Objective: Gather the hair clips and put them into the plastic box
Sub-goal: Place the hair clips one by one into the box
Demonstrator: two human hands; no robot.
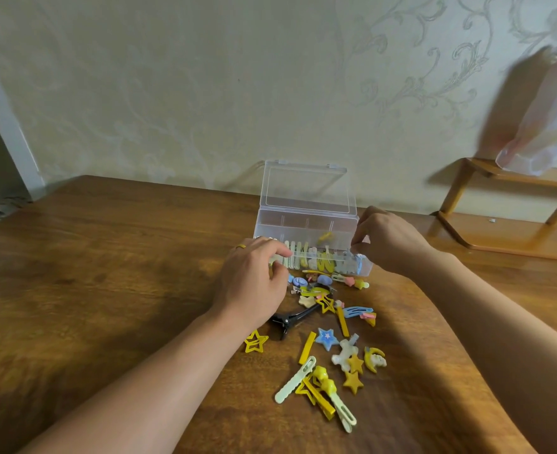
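- While the wooden table (107, 257) takes up most of the view, the work sits near its far middle, close to the patterned wall (205, 93); a wooden shelf (506, 231) stands at the far right with a blurred pale plastic bag (545, 119) above it.
- Clear plastic box (306, 227): it stands on the table near the wall, lid raised upright, with dividers inside. Its near compartment holds a row of pale green, yellow and blue clips set side by side; one yellow clip lies in a rear compartment.
- Left hand (254, 283): fingers curled at the box's near left corner, touching the clips there; whether they pinch one I cannot tell. A ring shows on one finger.
- Right hand (388, 240): fingers bent at the box's right end, fingertips drawn together at the rim, seemingly pinching something small or the rim itself.
- Loose hair clips (329, 355): a scatter lies on the table just in front of the box, so I judge the task partly done, with well over a dozen left.
- Among them: a black clamp clip (290, 319), a pale green scalloped clip (295, 380), a blue star clip (327, 337), an open yellow star clip (255, 341), and solid mustard stars.
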